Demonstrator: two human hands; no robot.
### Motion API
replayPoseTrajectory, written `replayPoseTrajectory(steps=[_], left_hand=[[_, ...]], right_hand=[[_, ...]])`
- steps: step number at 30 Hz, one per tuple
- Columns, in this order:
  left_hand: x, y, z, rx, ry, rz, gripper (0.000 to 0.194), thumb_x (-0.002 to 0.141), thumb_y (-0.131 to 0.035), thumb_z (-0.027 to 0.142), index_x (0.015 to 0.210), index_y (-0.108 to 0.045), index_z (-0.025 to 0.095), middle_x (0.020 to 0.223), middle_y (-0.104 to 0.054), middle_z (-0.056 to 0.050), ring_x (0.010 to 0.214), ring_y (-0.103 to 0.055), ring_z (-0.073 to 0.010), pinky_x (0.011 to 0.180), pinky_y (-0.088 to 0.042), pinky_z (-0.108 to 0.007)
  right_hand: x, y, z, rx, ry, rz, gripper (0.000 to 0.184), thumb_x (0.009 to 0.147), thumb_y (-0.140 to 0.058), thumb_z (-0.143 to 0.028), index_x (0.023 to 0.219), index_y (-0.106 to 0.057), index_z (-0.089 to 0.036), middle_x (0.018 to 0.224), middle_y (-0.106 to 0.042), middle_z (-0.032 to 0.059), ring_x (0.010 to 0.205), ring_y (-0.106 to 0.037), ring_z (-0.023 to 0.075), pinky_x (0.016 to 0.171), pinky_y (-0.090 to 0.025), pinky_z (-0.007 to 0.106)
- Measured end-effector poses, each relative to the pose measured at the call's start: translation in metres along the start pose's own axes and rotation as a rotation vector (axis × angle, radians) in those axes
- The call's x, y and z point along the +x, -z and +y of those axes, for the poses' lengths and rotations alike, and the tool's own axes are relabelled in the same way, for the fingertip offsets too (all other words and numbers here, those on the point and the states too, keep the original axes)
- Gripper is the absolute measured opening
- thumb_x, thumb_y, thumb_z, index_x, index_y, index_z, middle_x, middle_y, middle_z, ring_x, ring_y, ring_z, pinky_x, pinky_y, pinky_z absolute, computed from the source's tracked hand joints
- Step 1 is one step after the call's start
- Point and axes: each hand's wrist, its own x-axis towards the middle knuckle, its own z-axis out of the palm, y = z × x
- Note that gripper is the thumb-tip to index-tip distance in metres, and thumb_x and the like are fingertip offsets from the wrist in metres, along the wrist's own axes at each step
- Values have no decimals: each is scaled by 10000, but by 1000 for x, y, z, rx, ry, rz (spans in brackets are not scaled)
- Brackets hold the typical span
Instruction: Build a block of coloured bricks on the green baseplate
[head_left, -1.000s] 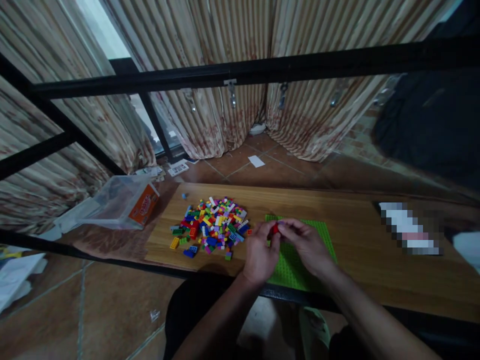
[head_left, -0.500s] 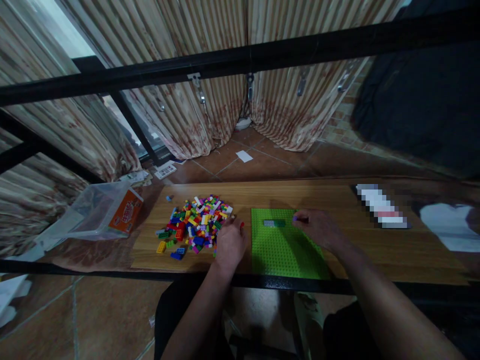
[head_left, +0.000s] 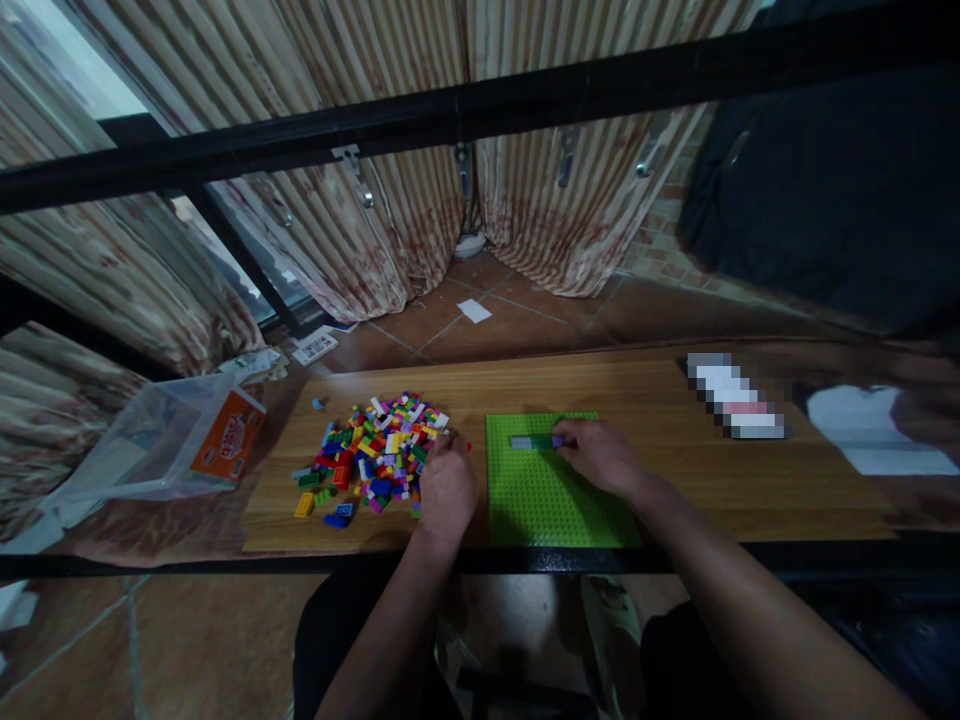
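My right hand [head_left: 600,455] pinches a small purple brick [head_left: 557,441] over the green baseplate [head_left: 551,505]. The purple brick is at the right end of a dark green brick [head_left: 540,442], which continues a row from a grey brick [head_left: 520,442]. Whether the purple brick is pressed onto the studs I cannot tell. My left hand [head_left: 448,485] rests by the right edge of the pile of mixed bricks [head_left: 390,445], its fingers curled. A bit of a red brick [head_left: 469,447] shows at its fingertips; the rest is hidden.
A clear plastic bin [head_left: 161,430] with an orange label lies on its side left of the wooden board [head_left: 652,385]. A flat, pixelated object [head_left: 735,398] lies at the board's right. Beyond it is a white sheet [head_left: 874,430]. A black metal bar [head_left: 420,120] crosses above.
My hands, earlier together on the red brick, have parted. The left went to the pile; the right brought the purple brick leftward to the row's end. The view shifted right.
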Motion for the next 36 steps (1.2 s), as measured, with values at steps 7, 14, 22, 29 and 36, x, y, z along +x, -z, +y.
replayPoseTrajectory(steps=[7,14,22,29,36], left_hand=[[-1,0,3,-15,-14,0,281,858,-426,39,994,-646,149,1039,-646,-110,990,-625,-213,869,-507,-313],[-1,-4,3,-21,-39,7,233,867,-452,65,989,-629,156,1060,-645,-99,986,-629,-206,846,-517,-299],[-3,-4,4,-117,-71,4,210,918,-433,162,948,-636,208,1032,-652,-71,926,-629,-179,811,-502,-272],[-5,-1,9,-164,-103,-6,190,907,-442,144,964,-620,181,1037,-637,-73,909,-622,-167,786,-468,-243],[-11,-4,14,-176,-105,-113,180,909,-440,165,949,-615,180,1017,-641,-76,888,-616,-179,758,-469,-259]], right_hand=[[-1,4,2,131,-36,-26,202,777,-609,-195,946,-718,-214,823,-737,30,751,-673,187,691,-471,293],[3,6,10,170,-78,55,213,839,-540,-266,884,-741,-211,839,-747,42,756,-671,195,706,-466,310],[4,4,10,297,-131,32,159,766,-606,-307,784,-745,-230,748,-736,6,692,-644,177,665,-450,295],[4,-3,9,393,-187,42,138,728,-644,-309,753,-761,-240,743,-744,6,696,-657,184,689,-474,303],[9,-6,21,426,-181,-14,165,708,-667,-344,751,-765,-219,672,-722,12,603,-625,163,602,-456,285]])
